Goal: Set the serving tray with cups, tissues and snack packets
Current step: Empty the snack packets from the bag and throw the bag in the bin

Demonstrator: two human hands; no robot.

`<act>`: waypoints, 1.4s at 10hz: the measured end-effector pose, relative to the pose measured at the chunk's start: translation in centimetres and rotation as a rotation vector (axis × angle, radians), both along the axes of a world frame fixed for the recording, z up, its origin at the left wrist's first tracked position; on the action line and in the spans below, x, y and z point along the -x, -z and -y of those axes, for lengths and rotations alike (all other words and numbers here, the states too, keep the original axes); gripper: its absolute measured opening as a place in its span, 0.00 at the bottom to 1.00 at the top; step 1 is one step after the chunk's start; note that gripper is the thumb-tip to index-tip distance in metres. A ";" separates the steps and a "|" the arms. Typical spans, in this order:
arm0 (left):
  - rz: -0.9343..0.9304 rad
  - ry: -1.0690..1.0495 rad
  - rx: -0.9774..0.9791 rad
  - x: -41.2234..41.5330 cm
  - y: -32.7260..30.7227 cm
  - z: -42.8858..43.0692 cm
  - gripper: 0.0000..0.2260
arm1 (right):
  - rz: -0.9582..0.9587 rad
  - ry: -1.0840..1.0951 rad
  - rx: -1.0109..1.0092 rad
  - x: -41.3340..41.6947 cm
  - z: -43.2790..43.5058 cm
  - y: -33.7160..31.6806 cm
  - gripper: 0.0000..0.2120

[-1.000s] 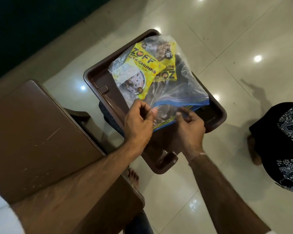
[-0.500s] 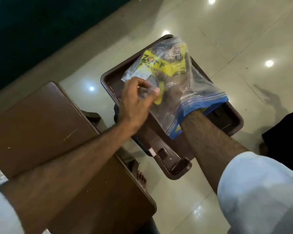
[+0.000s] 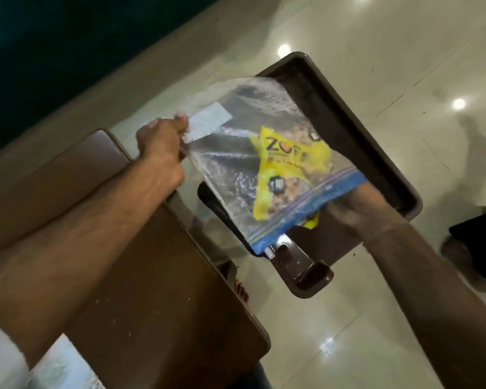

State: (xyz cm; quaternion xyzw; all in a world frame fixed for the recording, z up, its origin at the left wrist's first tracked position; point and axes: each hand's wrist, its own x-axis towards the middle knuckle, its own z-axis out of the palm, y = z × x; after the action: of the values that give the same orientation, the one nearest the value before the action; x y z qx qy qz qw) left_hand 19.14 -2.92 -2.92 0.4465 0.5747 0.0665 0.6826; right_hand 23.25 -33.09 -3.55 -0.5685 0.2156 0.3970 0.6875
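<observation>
A clear zip bag [image 3: 236, 169] with a blue seal strip is held above a dark brown serving tray [image 3: 334, 108]. Yellow snack packets [image 3: 286, 169] show through the plastic, and one yellow corner sticks out past the blue strip. My left hand [image 3: 160, 144] pinches the bag's closed far corner, beside a white label. My right hand [image 3: 357, 209] is at the bag's blue mouth, gripping the packets where they come out. The tray's handle end [image 3: 312, 276] points toward me.
A brown wooden tabletop [image 3: 152, 290] fills the lower left, under my left forearm. The tray hangs over glossy cream floor tiles [image 3: 362, 332]. A person in dark clothes [image 3: 477, 242] sits at the right edge. Bare toes [image 3: 240, 290] show below the table edge.
My right hand, deep inside the bag half a second ago, has drawn back to its mouth with the yellow packets. My left hand moved left, pulling the bag's far corner out.
</observation>
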 end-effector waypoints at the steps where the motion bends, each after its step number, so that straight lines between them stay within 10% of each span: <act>1: 0.048 0.085 -0.035 2.4 0.5 -3.5 0.15 | -0.004 -0.137 0.011 0.9 -0.2 -1.1 0.33; 2: 0.035 0.142 0.035 3.9 1.0 -4.4 0.22 | 0.014 -0.395 -0.066 2.1 0.5 -2.1 0.19; 3: 0.048 -0.058 0.068 4.6 0.6 -5.7 0.13 | -0.086 -0.534 -0.058 1.1 2.3 -2.5 0.26; 6: 0.188 -0.205 0.223 10.4 -1.4 -10.6 0.07 | 0.070 -0.142 0.417 -0.3 1.3 -1.2 0.29; 7: 0.198 -0.070 0.270 12.4 -3.4 -11.0 0.08 | 0.348 -0.166 0.987 0.4 -1.5 -2.8 0.40; 8: 0.286 0.102 0.330 14.4 -5.0 -11.5 0.14 | 0.826 -0.333 0.854 2.1 -6.4 -4.3 0.44; 9: 0.340 0.139 0.360 16.7 -6.0 -12.5 0.21 | 0.621 -0.666 0.206 5.0 -13.6 -5.6 0.49; 11: 0.402 -0.027 0.354 24.5 -9.0 -16.6 0.26 | 0.513 -0.685 -0.135 10.3 -22.8 -8.6 0.30; 14: 0.288 -0.109 0.058 41.0 -17.3 -19.6 0.37 | 0.590 -0.736 -0.015 21.2 -33.3 -21.5 0.46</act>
State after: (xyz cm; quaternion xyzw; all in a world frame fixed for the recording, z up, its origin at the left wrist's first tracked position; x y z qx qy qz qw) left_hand -21.86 16.63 14.38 0.3803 0.4960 0.1502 0.7660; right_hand 2.02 0.21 17.91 -0.6906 -0.2076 0.4373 0.5373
